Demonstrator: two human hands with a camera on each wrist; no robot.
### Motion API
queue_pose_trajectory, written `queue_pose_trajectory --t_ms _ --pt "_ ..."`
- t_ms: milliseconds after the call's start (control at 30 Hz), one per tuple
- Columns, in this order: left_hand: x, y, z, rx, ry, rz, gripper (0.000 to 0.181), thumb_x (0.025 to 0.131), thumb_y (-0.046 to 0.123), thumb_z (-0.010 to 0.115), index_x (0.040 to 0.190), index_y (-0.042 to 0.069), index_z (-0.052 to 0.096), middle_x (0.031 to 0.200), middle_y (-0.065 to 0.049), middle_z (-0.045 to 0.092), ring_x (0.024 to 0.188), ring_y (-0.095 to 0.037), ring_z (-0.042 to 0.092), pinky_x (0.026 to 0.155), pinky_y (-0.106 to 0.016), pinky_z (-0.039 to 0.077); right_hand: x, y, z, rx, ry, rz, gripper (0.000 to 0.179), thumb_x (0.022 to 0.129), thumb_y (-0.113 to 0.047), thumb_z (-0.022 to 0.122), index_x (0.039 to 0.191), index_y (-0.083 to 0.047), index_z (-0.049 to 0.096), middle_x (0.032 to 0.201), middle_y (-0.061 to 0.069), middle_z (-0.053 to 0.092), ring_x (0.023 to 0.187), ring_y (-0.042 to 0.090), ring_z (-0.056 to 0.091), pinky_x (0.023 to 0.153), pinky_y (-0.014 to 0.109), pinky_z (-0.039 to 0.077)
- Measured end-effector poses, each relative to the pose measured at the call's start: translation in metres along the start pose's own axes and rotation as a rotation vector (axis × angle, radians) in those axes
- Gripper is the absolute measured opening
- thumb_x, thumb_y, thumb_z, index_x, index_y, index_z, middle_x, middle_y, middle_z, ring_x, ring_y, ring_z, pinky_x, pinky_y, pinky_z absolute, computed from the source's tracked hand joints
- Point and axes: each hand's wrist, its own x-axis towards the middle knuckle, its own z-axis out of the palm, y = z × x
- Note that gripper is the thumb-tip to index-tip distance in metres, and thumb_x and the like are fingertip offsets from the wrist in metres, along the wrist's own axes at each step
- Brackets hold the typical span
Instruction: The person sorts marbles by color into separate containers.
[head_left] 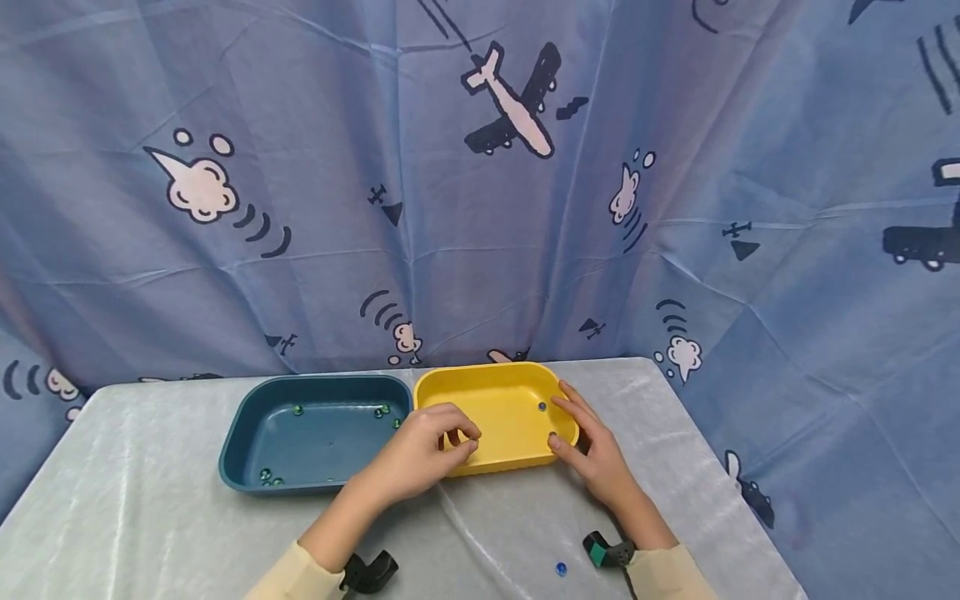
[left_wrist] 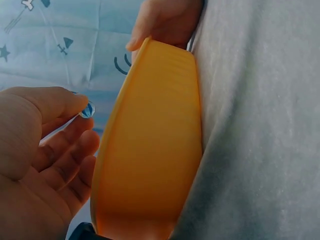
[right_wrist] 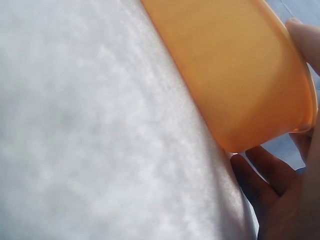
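My left hand [head_left: 420, 442] is over the near left edge of a yellow plastic tray [head_left: 491, 458]. Between its thumb and index finger it pinches a clear glass marble [left_wrist: 88, 110] with blue in it; the other fingers are loosely bent. At the tray's right end, my right hand [head_left: 598, 454] grips the rim, thumb toward the near corner. Several of its fingers lie against the outer wall in the right wrist view. A blue marble [head_left: 542, 406] lies inside the yellow tray, close to the right fingertips.
Left of the yellow tray stands a teal tray [head_left: 243, 477] with several green marbles [head_left: 266, 473] scattered in it. Another blue marble [head_left: 561, 568] lies on the pale cloth-covered table [head_left: 495, 525], near the right wrist. A blue patterned curtain [head_left: 330, 208] hangs behind the table.
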Motion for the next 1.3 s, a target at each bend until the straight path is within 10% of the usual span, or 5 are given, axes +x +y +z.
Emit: queue_pose_trajectory --t_ms 1300 --pt "0.0 0.012 0.004 0.026 -0.08 0.017 0.008 0.102 0.011 0.079 0.109 0.012 0.082 0.104 0.004 0.075 0.093 -0.013 0.068 0.083 -0.028 0.062 0.001 -0.001 0.0 0.019 -0.01 -0.004 0.057 0.103 -0.017 0.076 0.157 -0.008 0.058 0.178 0.0 0.031 0.165 0.032 0.025 0.123 0.01 0.024"
